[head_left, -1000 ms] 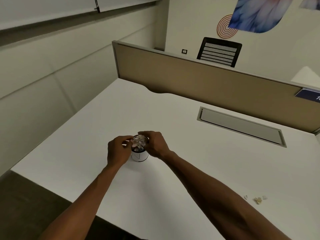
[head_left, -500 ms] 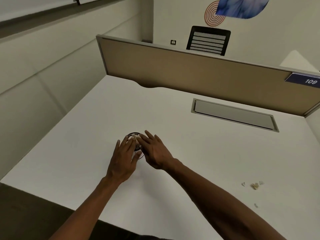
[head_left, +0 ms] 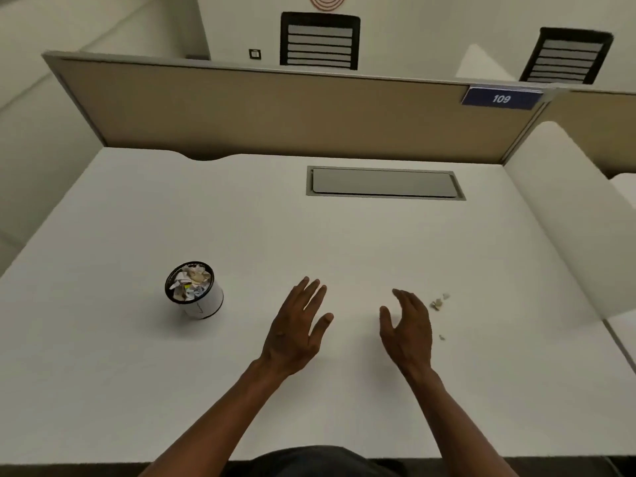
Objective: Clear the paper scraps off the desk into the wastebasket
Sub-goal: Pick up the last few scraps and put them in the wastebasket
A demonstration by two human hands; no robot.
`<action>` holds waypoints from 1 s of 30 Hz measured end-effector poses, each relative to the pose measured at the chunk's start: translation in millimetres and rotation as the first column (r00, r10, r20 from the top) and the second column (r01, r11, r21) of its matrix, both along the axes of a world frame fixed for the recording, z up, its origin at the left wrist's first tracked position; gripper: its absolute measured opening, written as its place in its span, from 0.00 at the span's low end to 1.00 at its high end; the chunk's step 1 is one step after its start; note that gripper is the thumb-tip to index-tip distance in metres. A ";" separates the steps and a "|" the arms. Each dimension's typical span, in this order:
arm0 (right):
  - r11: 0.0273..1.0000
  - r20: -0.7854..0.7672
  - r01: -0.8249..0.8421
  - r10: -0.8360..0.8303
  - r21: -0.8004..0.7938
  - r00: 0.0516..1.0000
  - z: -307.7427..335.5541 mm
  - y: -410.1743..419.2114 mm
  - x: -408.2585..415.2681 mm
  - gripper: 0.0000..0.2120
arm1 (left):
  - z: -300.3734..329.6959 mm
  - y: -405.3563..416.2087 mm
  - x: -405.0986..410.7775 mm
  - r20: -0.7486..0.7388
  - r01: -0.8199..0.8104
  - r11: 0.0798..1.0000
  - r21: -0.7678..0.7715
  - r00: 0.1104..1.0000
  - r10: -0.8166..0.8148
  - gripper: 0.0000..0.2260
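A blue plate [head_left: 501,97] on the partition [head_left: 275,111] reads "109".

We see both our bare forearms reach up from the six o'clock edge of the view, the left one slanting toward one o'clock and the right one toward eleven, so the wrists draw nearer than the elbows. Our left hand [head_left: 295,330] shows its back, fingers straight and loosely spread toward twelve o'clock, thumb held out toward three. Our right hand [head_left: 409,330] sits at three o'clock of the left, well apart from it, turned partly on edge with the palm facing nine o'clock; its fingers are relaxed with a slight curl and the thumb stands off toward eleven. Neither hand holds anything.
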State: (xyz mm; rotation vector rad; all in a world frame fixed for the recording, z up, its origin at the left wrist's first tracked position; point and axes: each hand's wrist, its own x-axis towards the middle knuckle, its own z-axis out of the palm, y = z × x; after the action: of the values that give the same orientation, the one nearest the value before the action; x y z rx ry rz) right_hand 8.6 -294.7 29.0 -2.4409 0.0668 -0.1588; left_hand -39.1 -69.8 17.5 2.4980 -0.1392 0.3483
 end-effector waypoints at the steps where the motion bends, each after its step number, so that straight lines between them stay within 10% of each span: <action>1: 0.997 -0.037 0.063 -0.065 -0.050 0.997 -2.7 -19.6 -0.5 0.27 | -1.8 -10.7 3.9 -0.011 0.032 0.999 -0.005 0.999 -0.032 0.25; 11: 0.945 -0.400 0.066 -0.198 -0.320 0.895 -51.4 -66.5 -49.6 0.46 | -15.0 -75.6 34.0 -0.091 0.183 0.982 0.044 0.980 -0.178 0.26; 30: 0.903 -0.338 -0.360 0.271 -0.236 0.901 -32.2 -137.6 69.7 0.29 | -34.8 -164.3 72.9 -0.207 0.307 0.939 0.153 0.939 -0.274 0.25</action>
State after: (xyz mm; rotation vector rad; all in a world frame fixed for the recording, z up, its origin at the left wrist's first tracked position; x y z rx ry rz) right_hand 78.4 -432.3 -3.2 -2.7113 -0.2425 0.3761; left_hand 33.7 -234.1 -17.3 2.6235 -0.4812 -0.0197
